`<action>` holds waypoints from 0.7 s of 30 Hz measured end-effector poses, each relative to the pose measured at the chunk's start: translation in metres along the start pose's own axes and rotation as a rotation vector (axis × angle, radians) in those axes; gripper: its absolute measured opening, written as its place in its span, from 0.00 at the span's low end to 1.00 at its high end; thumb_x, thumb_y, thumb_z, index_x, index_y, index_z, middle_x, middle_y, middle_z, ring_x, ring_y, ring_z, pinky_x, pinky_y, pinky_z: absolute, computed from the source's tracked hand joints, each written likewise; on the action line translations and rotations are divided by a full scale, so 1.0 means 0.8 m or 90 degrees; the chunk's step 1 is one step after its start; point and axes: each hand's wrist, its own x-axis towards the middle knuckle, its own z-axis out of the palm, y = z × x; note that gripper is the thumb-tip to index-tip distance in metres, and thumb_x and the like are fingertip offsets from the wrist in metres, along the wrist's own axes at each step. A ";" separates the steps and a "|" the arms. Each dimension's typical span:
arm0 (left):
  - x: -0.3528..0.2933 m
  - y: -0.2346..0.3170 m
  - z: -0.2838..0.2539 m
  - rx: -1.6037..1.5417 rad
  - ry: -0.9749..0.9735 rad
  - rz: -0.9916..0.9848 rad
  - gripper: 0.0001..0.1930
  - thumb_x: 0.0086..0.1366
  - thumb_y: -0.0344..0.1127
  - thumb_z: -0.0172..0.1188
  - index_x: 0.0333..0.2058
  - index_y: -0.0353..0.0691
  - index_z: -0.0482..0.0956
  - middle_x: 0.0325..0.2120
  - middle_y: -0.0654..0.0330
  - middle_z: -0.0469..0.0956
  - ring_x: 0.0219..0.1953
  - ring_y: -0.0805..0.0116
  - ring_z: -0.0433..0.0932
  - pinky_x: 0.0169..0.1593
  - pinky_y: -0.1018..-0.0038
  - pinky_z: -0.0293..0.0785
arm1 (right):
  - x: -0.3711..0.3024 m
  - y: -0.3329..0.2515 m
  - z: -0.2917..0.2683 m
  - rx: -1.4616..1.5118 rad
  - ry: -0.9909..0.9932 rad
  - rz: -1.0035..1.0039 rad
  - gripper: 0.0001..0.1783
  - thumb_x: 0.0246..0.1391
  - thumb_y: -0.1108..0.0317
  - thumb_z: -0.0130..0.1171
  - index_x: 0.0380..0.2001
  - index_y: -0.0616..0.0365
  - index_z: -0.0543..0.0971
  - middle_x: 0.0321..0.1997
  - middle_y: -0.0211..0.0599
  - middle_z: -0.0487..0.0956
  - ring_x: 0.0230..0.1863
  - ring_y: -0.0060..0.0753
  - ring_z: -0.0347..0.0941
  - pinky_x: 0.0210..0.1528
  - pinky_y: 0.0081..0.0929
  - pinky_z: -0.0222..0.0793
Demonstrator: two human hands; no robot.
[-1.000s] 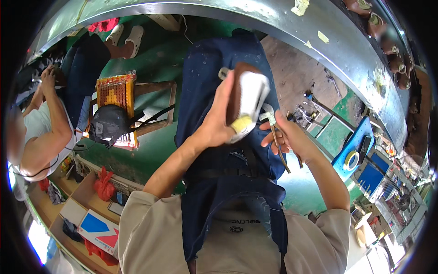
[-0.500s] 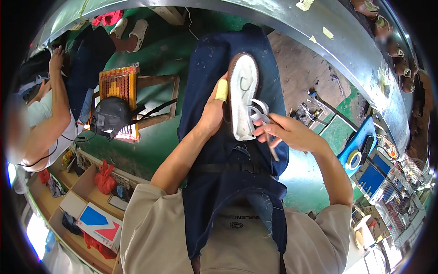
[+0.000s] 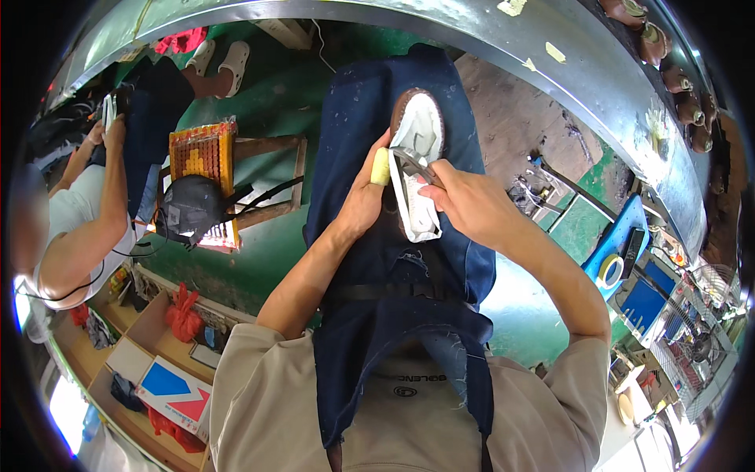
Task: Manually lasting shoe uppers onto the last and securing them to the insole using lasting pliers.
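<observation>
A brown shoe (image 3: pixel 425 126) lies bottom up over my lap, its underside lined in white with a raised pale edge. On its left side my left hand (image 3: pixel 364 197) is closed round it, the thumb wrapped in a yellow covering (image 3: pixel 381 167). Metal pincers (image 3: pixel 414 163) are in the closed fingers of my right hand (image 3: pixel 465 197). Their head meets the shoe's left edge beside the yellow thumb; whether the jaws bite the edge I cannot tell. Under the shoe spreads a dark blue apron (image 3: pixel 354 118).
A metal bench edge (image 3: pixel 440 25) curves across the far side, with brown shoes (image 3: pixel 654 43) at far right. Left of me stand a stool with a beaded seat (image 3: pixel 203 149), a black bag (image 3: pixel 191 203) and a seated person (image 3: pixel 86 189). A blue tray holds a tape roll (image 3: pixel 609 271).
My right hand has moved up and left, bringing the pincers from the shoe's right edge across to its left edge. The person at left has raised a pale object.
</observation>
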 end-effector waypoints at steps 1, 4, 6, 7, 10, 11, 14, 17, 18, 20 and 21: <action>0.001 -0.003 0.001 -0.001 -0.004 0.000 0.29 0.83 0.46 0.40 0.75 0.39 0.52 0.73 0.55 0.60 0.75 0.65 0.56 0.76 0.69 0.51 | 0.001 0.003 -0.002 -0.102 0.005 -0.056 0.15 0.69 0.58 0.56 0.43 0.60 0.70 0.29 0.48 0.81 0.31 0.57 0.80 0.32 0.48 0.72; 0.001 0.005 0.011 0.009 -0.008 0.013 0.31 0.83 0.47 0.41 0.76 0.38 0.51 0.73 0.55 0.59 0.75 0.65 0.56 0.76 0.69 0.51 | -0.007 -0.006 -0.030 -0.234 -0.025 -0.085 0.14 0.69 0.59 0.55 0.41 0.60 0.70 0.29 0.48 0.81 0.32 0.56 0.80 0.31 0.46 0.73; -0.001 0.009 0.018 -0.002 -0.011 0.021 0.31 0.83 0.47 0.41 0.76 0.38 0.50 0.74 0.55 0.58 0.75 0.65 0.56 0.76 0.69 0.50 | -0.012 -0.011 -0.032 -0.293 -0.058 -0.077 0.14 0.69 0.59 0.55 0.39 0.60 0.70 0.29 0.49 0.82 0.33 0.54 0.81 0.31 0.45 0.74; -0.003 0.009 0.020 -0.011 -0.008 0.033 0.31 0.83 0.48 0.40 0.76 0.38 0.50 0.74 0.55 0.57 0.75 0.65 0.56 0.76 0.69 0.50 | -0.008 -0.016 -0.027 -0.326 -0.038 -0.114 0.15 0.70 0.58 0.55 0.38 0.59 0.70 0.28 0.48 0.81 0.32 0.53 0.82 0.30 0.44 0.74; -0.003 0.013 0.015 -0.174 0.008 -0.052 0.32 0.82 0.45 0.43 0.77 0.42 0.47 0.76 0.56 0.54 0.77 0.64 0.52 0.77 0.67 0.47 | 0.009 -0.013 -0.015 -0.341 -0.025 -0.116 0.16 0.71 0.56 0.54 0.36 0.59 0.70 0.24 0.47 0.80 0.29 0.51 0.82 0.29 0.42 0.76; -0.009 0.015 0.010 -0.295 0.020 -0.102 0.32 0.81 0.43 0.44 0.77 0.44 0.46 0.76 0.57 0.52 0.77 0.63 0.51 0.77 0.66 0.46 | 0.010 -0.011 -0.005 -0.322 -0.042 -0.086 0.17 0.71 0.55 0.53 0.35 0.58 0.70 0.22 0.46 0.79 0.27 0.50 0.82 0.28 0.42 0.76; -0.001 0.012 -0.003 -0.321 -0.045 -0.073 0.38 0.77 0.38 0.50 0.78 0.47 0.41 0.77 0.57 0.48 0.78 0.62 0.48 0.78 0.65 0.44 | 0.004 0.000 0.035 -0.231 0.049 -0.030 0.17 0.72 0.56 0.53 0.33 0.59 0.71 0.20 0.46 0.79 0.25 0.50 0.81 0.26 0.41 0.75; 0.004 0.005 0.005 -0.217 -0.046 -0.047 0.41 0.75 0.33 0.52 0.78 0.46 0.38 0.78 0.54 0.46 0.78 0.60 0.48 0.78 0.64 0.45 | 0.001 0.005 0.063 -0.103 0.124 0.035 0.18 0.71 0.56 0.54 0.33 0.60 0.70 0.22 0.49 0.81 0.26 0.55 0.80 0.25 0.44 0.74; 0.004 -0.001 0.006 -0.100 -0.007 0.009 0.40 0.75 0.31 0.51 0.78 0.45 0.38 0.77 0.52 0.46 0.78 0.60 0.49 0.77 0.64 0.45 | 0.005 0.012 0.069 0.022 0.117 0.045 0.18 0.71 0.55 0.55 0.34 0.60 0.70 0.22 0.48 0.81 0.24 0.51 0.80 0.24 0.43 0.74; 0.000 -0.008 0.005 0.060 0.035 0.088 0.39 0.75 0.29 0.48 0.78 0.41 0.38 0.77 0.49 0.48 0.77 0.58 0.50 0.76 0.65 0.48 | 0.014 -0.001 0.042 0.367 -0.039 0.223 0.17 0.71 0.55 0.55 0.38 0.59 0.73 0.25 0.44 0.83 0.23 0.38 0.82 0.25 0.34 0.77; -0.002 -0.009 0.002 0.086 0.028 0.104 0.40 0.75 0.29 0.49 0.78 0.40 0.37 0.76 0.48 0.49 0.77 0.57 0.50 0.76 0.64 0.48 | 0.014 -0.002 0.032 0.365 -0.034 0.228 0.17 0.71 0.55 0.55 0.38 0.59 0.73 0.25 0.44 0.83 0.23 0.38 0.82 0.25 0.34 0.77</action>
